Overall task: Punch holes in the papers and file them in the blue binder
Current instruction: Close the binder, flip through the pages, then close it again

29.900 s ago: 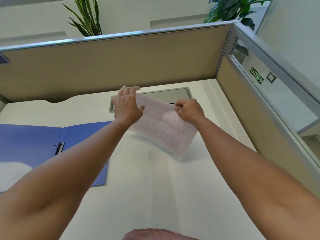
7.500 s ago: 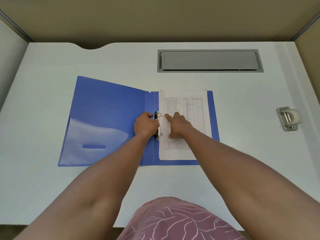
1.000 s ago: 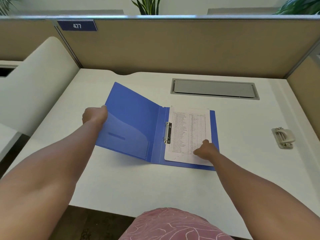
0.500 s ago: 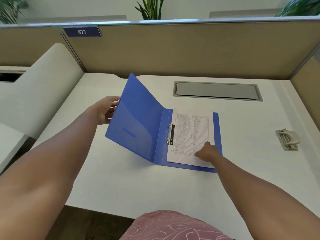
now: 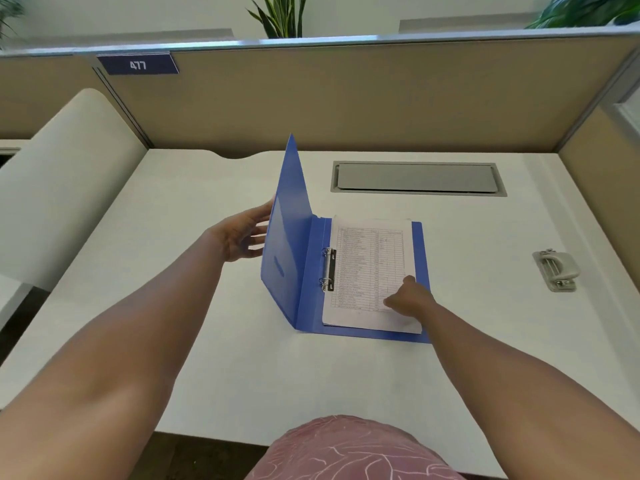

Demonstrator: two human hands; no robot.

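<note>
— What is on your desk?

— A white desk inside beige partition walls, with a grey cable hatch at the back and a plate reading 477. The blue binder lies in the middle, its left cover almost upright, the papers on its rings.

— And your hands?

— Your left hand touches the cover with straight fingers. Your right hand presses the papers, fingers bent. The hole punch stands well apart, at the right.
</note>
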